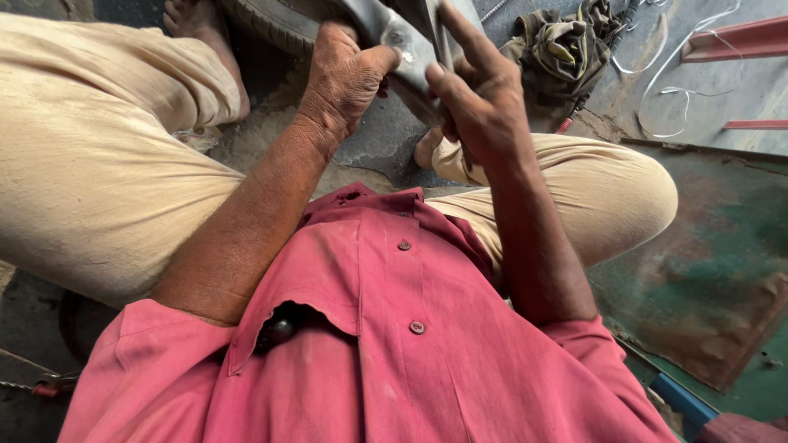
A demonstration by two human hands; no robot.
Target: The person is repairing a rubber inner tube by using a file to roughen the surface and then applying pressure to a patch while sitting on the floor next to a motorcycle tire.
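A single camera is riding on the person's head and looking steeply down along the body. It is sitting very near: the pink shirt (386,353) is filling the lower frame, with the bent knees spreading to either side. The hands are meeting near the top edge, close to the lens, and the floor (714,271) is showing at the right. No second view is sharing this scene.

A rough floor-level repair workshop: a tyre (271,23), an oily rag (566,45), loose wire (665,74) and a rusty metal sheet (706,279) surround the sitter.
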